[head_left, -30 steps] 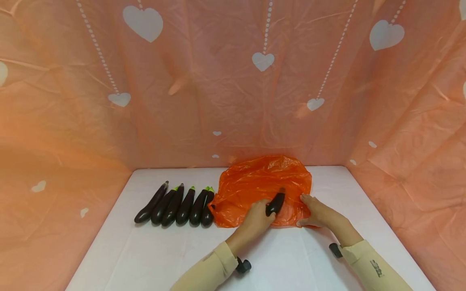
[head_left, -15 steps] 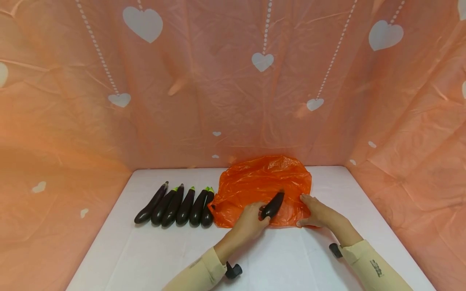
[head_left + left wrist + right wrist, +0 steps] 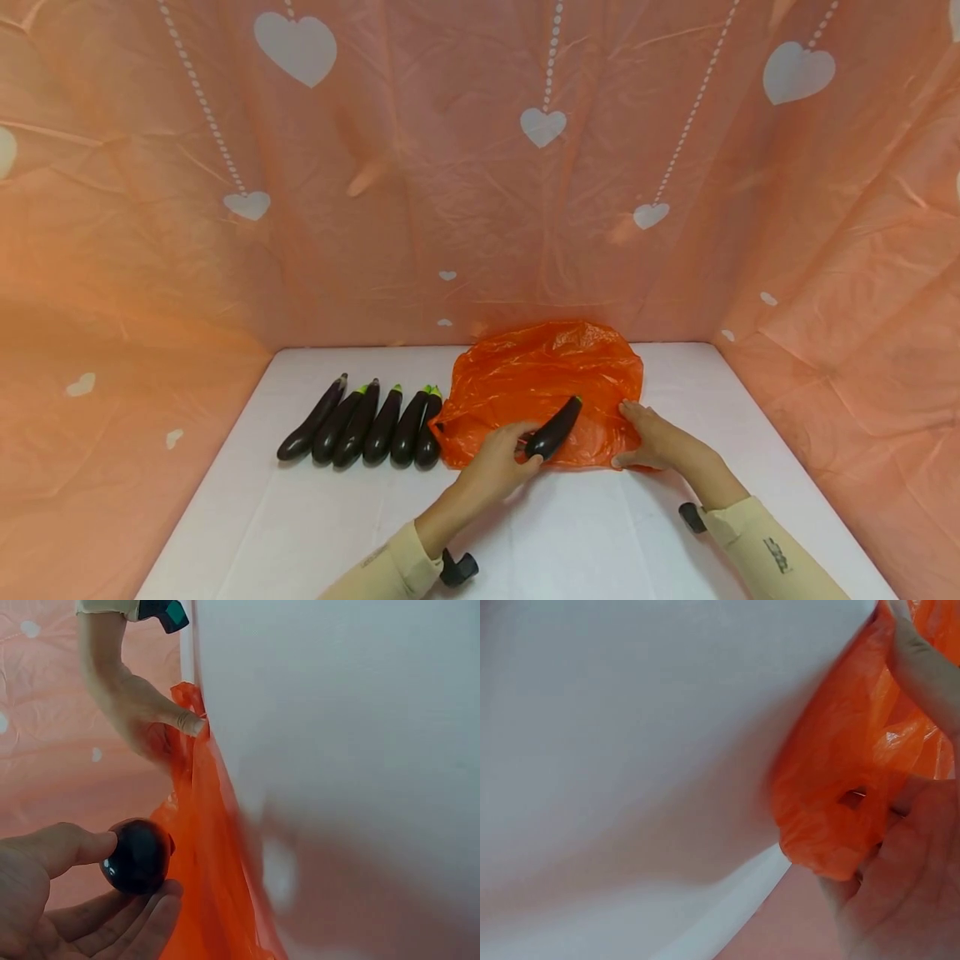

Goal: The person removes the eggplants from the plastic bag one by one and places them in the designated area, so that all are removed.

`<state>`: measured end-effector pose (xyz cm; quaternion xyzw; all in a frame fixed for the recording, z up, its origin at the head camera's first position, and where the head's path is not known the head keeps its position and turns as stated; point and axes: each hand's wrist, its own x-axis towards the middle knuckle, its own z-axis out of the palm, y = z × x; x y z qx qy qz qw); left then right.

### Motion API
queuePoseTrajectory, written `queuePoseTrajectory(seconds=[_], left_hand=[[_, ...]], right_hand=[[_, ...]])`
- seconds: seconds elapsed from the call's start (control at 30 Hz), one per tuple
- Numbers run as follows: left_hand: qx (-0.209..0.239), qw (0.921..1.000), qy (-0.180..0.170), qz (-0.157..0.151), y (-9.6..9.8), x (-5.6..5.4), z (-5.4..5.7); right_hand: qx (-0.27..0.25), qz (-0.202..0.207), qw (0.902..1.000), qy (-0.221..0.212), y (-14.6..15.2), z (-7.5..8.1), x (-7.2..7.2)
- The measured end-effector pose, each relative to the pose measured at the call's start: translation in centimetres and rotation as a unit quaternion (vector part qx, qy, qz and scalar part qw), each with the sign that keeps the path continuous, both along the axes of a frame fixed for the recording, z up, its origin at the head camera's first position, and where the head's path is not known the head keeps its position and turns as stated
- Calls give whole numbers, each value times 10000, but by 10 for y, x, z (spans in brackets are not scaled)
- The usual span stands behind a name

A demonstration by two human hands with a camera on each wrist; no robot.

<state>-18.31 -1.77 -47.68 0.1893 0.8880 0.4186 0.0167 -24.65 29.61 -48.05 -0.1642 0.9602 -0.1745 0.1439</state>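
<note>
In the head view my left hand [image 3: 489, 465] holds a dark eggplant [image 3: 553, 432] by its rounded end, over the front part of an orange plastic bag [image 3: 551, 358]. The eggplant's green stem end points away to the upper right. Seen from the left wrist, the thumb lies on one side of the eggplant's round end [image 3: 135, 859] and the fingers on the other. My right hand [image 3: 654, 437] grips the bag's right edge, with thumb and fingers apart along it. In the right wrist view, orange film [image 3: 832, 802] covers part of the fingers.
Several eggplants [image 3: 384, 427] lie side by side to the left of the bag, stems pointing away; the rightmost touches the bag's left edge. A white-covered table [image 3: 570, 533] carries everything. Pinkish-orange sheeting [image 3: 465, 233] with white hearts encloses its back and sides.
My left hand has drawn back to the left and towards me with the eggplant, whose green stem end now shows clear of the bag. My right hand stays in place on the bag.
</note>
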Motion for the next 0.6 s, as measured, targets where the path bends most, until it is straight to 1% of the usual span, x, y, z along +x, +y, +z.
queuePoseTrajectory(seconds=[0.1, 0.27, 0.43, 0.5, 0.6], left_hand=[[65, 9999, -84, -29, -7, 3, 1], [124, 9998, -129, -50, -21, 8, 2], [349, 9988, -295, -183, -35, 12, 4], [441, 9984, -289, -222, -40, 14, 5], [412, 9987, -222, -177, -47, 16, 7]], right_hand=[[-34, -65, 10000, -51, -1, 0, 0], [-74, -172, 9996, -202, -2, -1, 0], [-88, -260, 9991, -308, -2, 2, 1], [-111, -251, 9992, -301, -2, 3, 2], [-172, -241, 9992, -284, -2, 3, 2]])
